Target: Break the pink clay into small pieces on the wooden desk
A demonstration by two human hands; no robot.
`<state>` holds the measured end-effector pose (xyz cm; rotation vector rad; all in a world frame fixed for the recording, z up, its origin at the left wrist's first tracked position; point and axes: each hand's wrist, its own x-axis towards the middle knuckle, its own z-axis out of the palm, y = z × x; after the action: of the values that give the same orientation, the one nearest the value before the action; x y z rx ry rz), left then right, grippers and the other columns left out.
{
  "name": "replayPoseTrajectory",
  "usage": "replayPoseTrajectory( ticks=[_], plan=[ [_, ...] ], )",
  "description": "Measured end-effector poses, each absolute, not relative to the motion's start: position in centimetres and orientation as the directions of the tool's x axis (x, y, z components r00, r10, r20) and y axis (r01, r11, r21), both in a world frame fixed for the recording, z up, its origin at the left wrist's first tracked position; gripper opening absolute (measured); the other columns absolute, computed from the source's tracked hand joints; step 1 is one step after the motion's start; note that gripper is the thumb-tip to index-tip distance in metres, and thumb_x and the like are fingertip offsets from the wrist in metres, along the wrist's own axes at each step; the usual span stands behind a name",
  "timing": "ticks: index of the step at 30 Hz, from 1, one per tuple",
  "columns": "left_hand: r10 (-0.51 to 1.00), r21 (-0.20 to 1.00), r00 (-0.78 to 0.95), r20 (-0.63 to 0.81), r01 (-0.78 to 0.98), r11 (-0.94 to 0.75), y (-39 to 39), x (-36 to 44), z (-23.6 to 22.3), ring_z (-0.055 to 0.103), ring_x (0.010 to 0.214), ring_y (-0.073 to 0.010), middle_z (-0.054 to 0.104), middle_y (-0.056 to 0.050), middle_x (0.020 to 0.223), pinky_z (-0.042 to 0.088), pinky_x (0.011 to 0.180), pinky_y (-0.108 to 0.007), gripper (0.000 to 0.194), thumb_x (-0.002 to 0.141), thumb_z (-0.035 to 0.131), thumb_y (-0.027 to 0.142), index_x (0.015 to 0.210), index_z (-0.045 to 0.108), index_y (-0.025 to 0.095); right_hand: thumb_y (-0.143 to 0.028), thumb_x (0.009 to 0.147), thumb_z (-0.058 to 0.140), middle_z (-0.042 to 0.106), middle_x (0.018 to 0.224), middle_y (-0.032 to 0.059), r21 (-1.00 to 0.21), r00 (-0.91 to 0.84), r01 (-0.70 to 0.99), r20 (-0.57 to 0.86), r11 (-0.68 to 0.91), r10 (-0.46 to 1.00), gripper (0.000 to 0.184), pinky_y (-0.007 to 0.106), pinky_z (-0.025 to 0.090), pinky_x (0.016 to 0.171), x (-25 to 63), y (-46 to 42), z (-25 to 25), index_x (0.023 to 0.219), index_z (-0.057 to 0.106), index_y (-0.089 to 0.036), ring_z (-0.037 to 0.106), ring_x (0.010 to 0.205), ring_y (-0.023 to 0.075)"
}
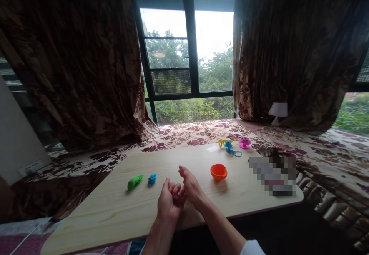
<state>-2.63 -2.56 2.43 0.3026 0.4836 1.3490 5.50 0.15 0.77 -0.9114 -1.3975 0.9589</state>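
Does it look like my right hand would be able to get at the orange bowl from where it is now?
Probably yes: the right hand is just left of the orange bowl, with only bare tabletop visible between them.

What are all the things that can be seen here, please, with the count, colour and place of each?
table: 1, pale wood, centre
bowl: 1, orange, table, right of the hands
green toy: 1, green, table's left part
small blue toy: 1, blue, beside it
yellow toy: 1, yellow, table's far edge
looped toy: 1, blue, same group
pink toy: 1, pink, same group
pixelated patch: 1, greyish, right end, contents unreadable
lamp: 1, white, beyond table
cloth: patterned, purple-brown and cream, behind table
curtains: brown floral, both sides
window: dark frame, middle; another partly seen, far right
left hand, right hand: together, near edge
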Motion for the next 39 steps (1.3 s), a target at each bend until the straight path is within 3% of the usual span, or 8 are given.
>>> replayPoseTrajectory(
  ticks=[4,10,15,20,24,28,31,39],
  plan=[
    [0.98,0.463,0.167,-0.107,-0.864,0.198,-1.2,-3.2,2.7,0.03,0.027,-0.0047,0.029,0.008,0.036,0.025,0.03,-0.017,0.036,0.084,0.039,0.019,0.049,0.032,0.019,-0.042,0.092,0.023,0.058,0.113,0.0105,-0.937,0.004,-0.05,0.346,0.346,0.938,0.046,0.035,0.042,0.086,6.4,0.1,0.2,0.117,0.051,-0.015,0.053,0.106,0.0196],
    [0.965,0.485,0.226,-0.136,-0.833,0.264,-0.1,-2.5,1.9,0.064,0.072,-0.0108,0.064,-0.005,0.079,0.052,0.066,-0.023,0.023,0.08,0.039,0.005,0.095,0.054,0.013,-0.036,0.089,0.036,0.051,0.12,0.0073,-0.884,0.096,0.009,0.466,0.468,0.879,0.034,0.032,0.031,0.099,6.2,-2.6,1.4,0.11,0.056,-0.019,0.044,0.113,0.0187],
    [0.966,0.565,0.245,-0.083,-0.787,0.248,-1.0,-2.3,1.5,0.061,0.095,-0.0213,0.062,-0.013,0.106,0.046,0.087,-0.043,0.037,0.086,0.036,0.035,0.113,0.051,0.013,-0.03,0.083,0.046,0.054,0.109,0.0057,-0.806,0.045,0.244,0.565,0.54,0.824,0.026,0.035,0.033,0.093,5.4,-4.0,1.4,0.105,0.059,-0.024,0.046,0.105,0.0213],
    [0.967,0.709,0.245,-0.073,-0.669,0.223,-2.6,-1.7,1.6,0.06,0.096,-0.0226,0.064,-0.014,0.101,0.045,0.09,-0.039,0.032,0.082,0.048,0.031,0.103,0.059,0.009,-0.04,0.088,0.036,0.056,0.069,0.0033,-0.876,0.123,0.234,0.457,0.422,0.881,0.034,0.031,0.039,0.07,5.7,-1.5,0.4,0.068,0.057,-0.021,0.051,0.069,0.0178],
    [0.998,0.829,0.055,-0.004,-0.558,0.034,-3.3,-1.2,1.2,0.058,0.099,-0.0162,0.063,-0.006,0.108,0.045,0.086,-0.025,0.03,0.076,0.059,0.024,0.105,0.06,0.018,-0.049,0.088,0.028,0.049,0.056,0.0001,-0.932,0.139,0.119,0.357,0.343,0.924,0.046,0.026,0.036,0.055,5.9,0.4,0.0,0.057,0.047,-0.02,0.045,0.054,0.0141],
    [0.989,0.922,-0.113,0.091,-0.367,-0.126,-3.4,-2.3,1.0,0.059,0.089,-0.0113,0.06,-0.003,0.112,0.045,0.072,-0.015,0.037,0.064,0.07,0.02,0.1,0.063,0.021,-0.056,0.086,0.023,0.045,0.049,-0.0015,-0.969,0.007,-0.043,0.245,0.245,0.97,0.053,0.024,0.034,0.046,6.5,0.6,0.1,0.06,0.048,-0.018,0.04,0.045,0.0108],
    [0.985,0.955,-0.125,0.115,-0.259,-0.144,-3.4,-3.0,1.2,0.059,0.065,-0.011,0.067,-0.005,0.091,0.046,0.059,-0.018,0.038,0.06,0.073,0.024,0.096,0.065,0.017,-0.058,0.085,0.027,0.048,0.052,-0.0008,-0.97,-0.171,-0.148,0.216,0.192,0.961,0.056,0.022,0.036,0.044,7.6,-0.2,0.5,0.071,0.057,-0.013,0.043,0.045,0.0097],
    [0.984,0.973,-0.063,0.169,-0.15,-0.177,-3.8,-2.7,1.5,0.057,0.066,-0.0137,0.066,-0.002,0.075,0.046,0.062,-0.023,0.045,0.066,0.066,0.036,0.106,0.061,0.016,-0.05,0.08,0.048,0.056,0.063,-0.0001,-0.943,-0.276,-0.242,0.291,0.227,0.916,0.041,0.022,0.04,0.054,9.2,-2.0,1.1,0.09,0.063,-0.014,0.051,0.056,0.01]
  ],
)
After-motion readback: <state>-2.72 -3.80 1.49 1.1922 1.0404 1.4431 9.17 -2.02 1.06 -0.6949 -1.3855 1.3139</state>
